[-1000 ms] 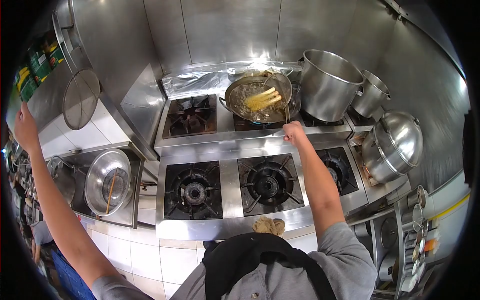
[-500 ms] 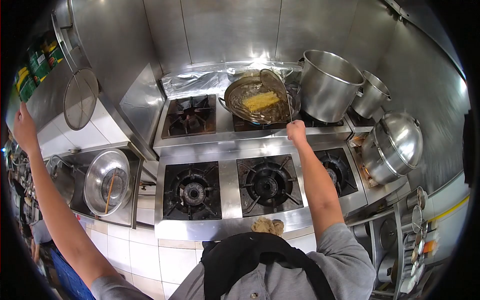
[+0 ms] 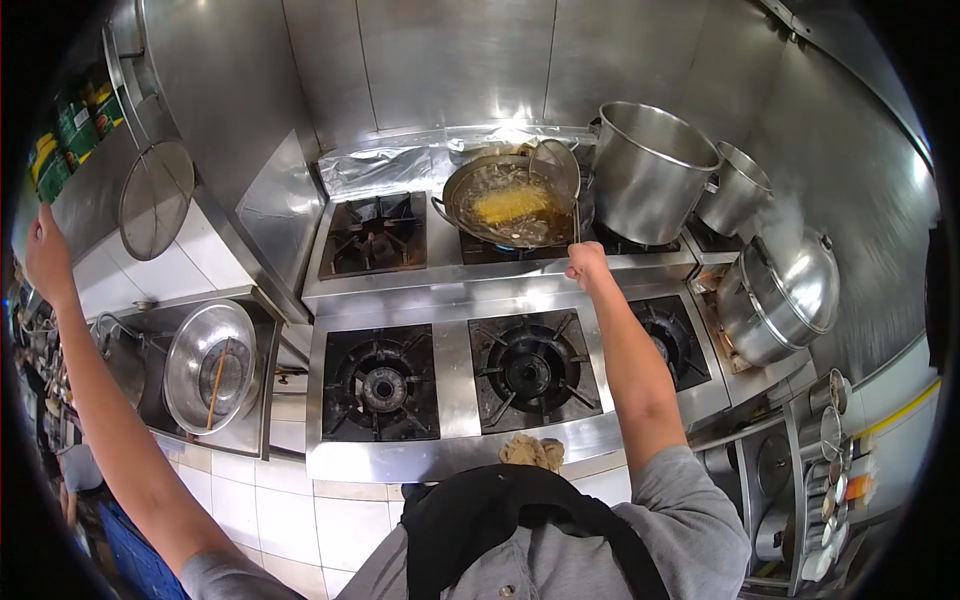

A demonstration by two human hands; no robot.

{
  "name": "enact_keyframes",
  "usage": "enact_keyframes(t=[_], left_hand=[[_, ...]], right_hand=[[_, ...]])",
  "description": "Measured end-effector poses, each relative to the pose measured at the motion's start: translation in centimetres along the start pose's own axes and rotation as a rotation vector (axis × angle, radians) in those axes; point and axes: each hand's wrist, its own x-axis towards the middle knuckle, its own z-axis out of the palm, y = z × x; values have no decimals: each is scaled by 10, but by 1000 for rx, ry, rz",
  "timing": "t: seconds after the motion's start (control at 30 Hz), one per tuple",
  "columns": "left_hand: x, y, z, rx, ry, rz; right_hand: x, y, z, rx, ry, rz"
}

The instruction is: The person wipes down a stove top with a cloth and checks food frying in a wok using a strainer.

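Note:
My right hand is closed round the handle of a wire mesh skimmer. The skimmer's round head rests over the right rear part of a wok on the back burner. Inside the wok, a yellow block of food lies in bubbling oil, with foam around it. Far to the left, my left hand is raised with its fingers curled near a ledge below green and yellow packages. What it holds, if anything, I cannot make out.
A tall stockpot and a smaller pot stand right of the wok. Steam rises by a domed steamer. A large strainer hangs at left above a steel bowl in the sink. A crumpled cloth lies at the stove's front edge.
The skimmer's head has shifted right and slightly lower over the wok. The yellow food sits deeper among the bubbles. Steam now shows by the steamer. My left hand stays about where it was.

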Motion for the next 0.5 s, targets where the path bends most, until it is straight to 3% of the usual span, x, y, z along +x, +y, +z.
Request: enact_keyframes(t=[0.1, 0.17, 0.43, 0.5], left_hand=[[-3, 7, -8, 53, 11, 22], [-5, 18, -17, -144, -52, -154], [-6, 39, -40, -252, -16, -283], [-5, 41, -44, -261, -20, -317]], right_hand=[[-7, -8, 5, 71, -70, 108], [2, -5, 6, 162, -118, 178], [4, 1, 19, 454, -264, 417], [5, 1, 21, 540, -382, 490]])
